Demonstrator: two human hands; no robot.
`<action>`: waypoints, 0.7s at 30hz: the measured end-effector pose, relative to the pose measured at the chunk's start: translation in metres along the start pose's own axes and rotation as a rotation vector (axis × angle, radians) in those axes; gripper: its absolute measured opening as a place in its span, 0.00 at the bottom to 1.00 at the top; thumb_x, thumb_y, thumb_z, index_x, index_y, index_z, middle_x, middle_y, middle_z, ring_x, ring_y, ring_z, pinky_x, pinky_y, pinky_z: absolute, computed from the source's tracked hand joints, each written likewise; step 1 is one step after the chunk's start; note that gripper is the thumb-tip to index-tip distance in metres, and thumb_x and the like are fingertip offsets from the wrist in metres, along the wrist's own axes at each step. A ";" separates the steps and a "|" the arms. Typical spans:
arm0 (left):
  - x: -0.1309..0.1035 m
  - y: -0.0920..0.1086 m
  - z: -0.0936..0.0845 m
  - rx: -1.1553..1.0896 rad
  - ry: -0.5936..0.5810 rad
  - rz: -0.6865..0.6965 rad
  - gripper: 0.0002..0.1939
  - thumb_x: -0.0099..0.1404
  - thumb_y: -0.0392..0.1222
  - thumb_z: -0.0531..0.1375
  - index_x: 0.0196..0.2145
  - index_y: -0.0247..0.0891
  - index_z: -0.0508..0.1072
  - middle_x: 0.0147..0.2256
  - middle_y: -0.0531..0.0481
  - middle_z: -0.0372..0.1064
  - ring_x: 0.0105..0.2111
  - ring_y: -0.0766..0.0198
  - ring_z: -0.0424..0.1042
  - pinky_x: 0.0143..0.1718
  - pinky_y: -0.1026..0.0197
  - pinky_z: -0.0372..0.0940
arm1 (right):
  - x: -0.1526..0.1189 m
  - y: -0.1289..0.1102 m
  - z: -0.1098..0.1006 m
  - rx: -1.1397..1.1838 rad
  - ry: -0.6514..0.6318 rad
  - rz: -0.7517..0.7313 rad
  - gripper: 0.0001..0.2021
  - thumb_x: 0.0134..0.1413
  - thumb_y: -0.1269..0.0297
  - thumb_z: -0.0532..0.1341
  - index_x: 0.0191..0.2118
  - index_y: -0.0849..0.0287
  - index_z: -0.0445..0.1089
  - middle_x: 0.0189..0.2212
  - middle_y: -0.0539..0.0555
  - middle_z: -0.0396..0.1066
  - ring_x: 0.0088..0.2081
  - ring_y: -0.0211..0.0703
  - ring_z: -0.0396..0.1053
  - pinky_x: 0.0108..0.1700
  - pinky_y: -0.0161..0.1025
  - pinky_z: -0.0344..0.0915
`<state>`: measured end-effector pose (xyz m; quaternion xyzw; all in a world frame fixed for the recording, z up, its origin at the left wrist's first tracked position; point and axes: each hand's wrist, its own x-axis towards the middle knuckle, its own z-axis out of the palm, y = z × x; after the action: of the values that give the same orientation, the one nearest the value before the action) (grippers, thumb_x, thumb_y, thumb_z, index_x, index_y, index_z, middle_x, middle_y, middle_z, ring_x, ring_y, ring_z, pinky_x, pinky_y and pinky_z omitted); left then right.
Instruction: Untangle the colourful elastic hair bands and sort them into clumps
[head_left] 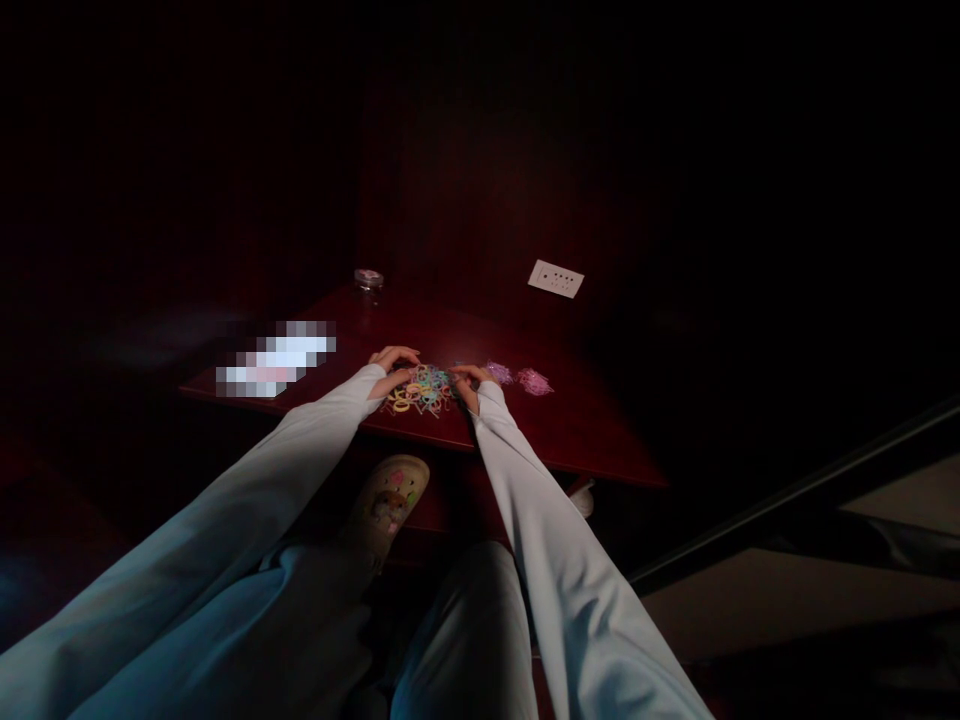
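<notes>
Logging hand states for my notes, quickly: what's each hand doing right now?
Left hand: at the pile's left side; grip unclear.
Right hand: at its right side; grip unclear.

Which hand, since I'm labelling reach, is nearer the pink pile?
Right. The right hand is left of the pink pile, past the purple pile; the left hand is farther left.

Head view, one: worn on the head, facing forward and down; trouser legs (pixel 469 620) close at 6 o'clock, sleeves (pixel 525 480) entering from 8 and 5, tabletop (pixel 465 335) mid-distance at dial centre, socket plate (pixel 556 279) farther, between 1 and 2
</notes>
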<state>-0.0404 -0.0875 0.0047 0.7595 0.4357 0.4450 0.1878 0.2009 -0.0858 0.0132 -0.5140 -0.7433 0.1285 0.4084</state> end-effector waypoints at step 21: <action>-0.009 0.011 0.006 0.238 -0.151 -0.032 0.15 0.68 0.57 0.60 0.47 0.60 0.84 0.62 0.59 0.71 0.60 0.47 0.62 0.65 0.43 0.56 | 0.020 -0.020 0.011 -0.118 -0.036 0.065 0.07 0.60 0.62 0.67 0.42 0.49 0.83 0.41 0.52 0.75 0.49 0.47 0.65 0.55 0.43 0.59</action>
<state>-0.0317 -0.1010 0.0042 0.8007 0.4819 0.3289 0.1358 0.1769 -0.0749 0.0276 -0.5587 -0.7397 0.1067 0.3596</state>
